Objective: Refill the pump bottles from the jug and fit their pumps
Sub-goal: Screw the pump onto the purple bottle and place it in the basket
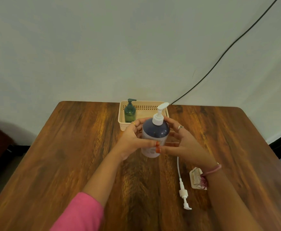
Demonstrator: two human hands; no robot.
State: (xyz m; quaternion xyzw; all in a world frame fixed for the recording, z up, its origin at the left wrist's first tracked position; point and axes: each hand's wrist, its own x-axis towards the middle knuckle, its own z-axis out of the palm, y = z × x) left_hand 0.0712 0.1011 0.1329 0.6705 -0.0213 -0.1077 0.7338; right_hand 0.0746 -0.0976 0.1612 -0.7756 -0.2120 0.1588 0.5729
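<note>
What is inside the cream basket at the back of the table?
A green pump bottle stands upright in the left end of the basket. The near right part is covered by the blue bottle held in both hands, so anything there cannot be seen.

My left arm wears a pink sleeve (pixel 81 212); my left hand (pixel 133 140) has a gold ring, my right hand (pixel 184 144) a silver ring, a pink wristband, and orange-painted nails.

Sachet (pixel 196 178) half hidden behind right wrist, its print too small
</note>
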